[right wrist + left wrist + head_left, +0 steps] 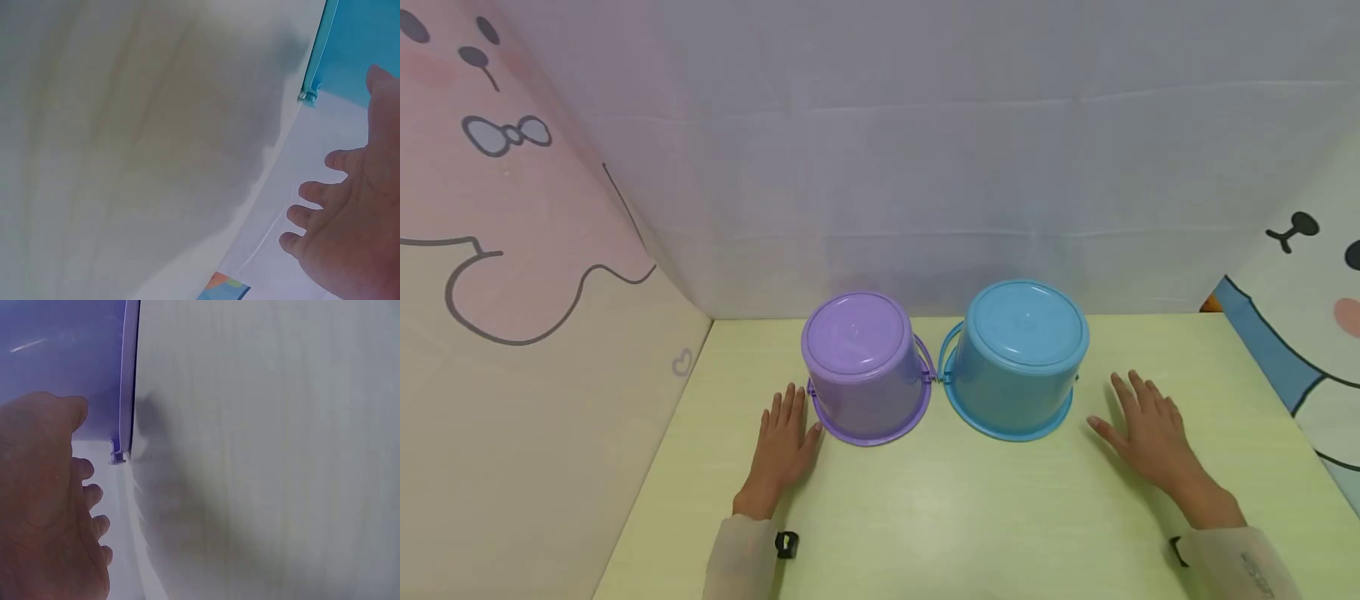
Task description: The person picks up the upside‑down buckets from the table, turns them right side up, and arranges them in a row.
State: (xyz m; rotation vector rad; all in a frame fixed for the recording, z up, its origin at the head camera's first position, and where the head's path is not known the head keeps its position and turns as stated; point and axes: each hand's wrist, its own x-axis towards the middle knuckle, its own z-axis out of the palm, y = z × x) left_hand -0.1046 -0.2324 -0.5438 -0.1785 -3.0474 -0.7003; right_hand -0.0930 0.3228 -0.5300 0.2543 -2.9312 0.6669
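Upside down on the table stands a purple bucket (859,367), its rim down and its handle lowered on the right side. Close on its right, a blue bucket (1024,367) is also upturned, with its handle on the left. My left hand (781,446) is just left of the purple bucket, fingers straight and holding nothing. In the left wrist view its thumb overlaps the purple bucket (69,356); I cannot tell whether they touch. My right hand (1150,437), fingers spread, hovers apart from the blue bucket on its right side. What lies under either bucket is hidden.
The pale yellow table (925,525) ends at a white cloth backdrop (940,183) behind the buckets. Printed cloths with cartoon animals hang at the left (535,275) and right (1292,317) sides. Black bands show at both wrists.
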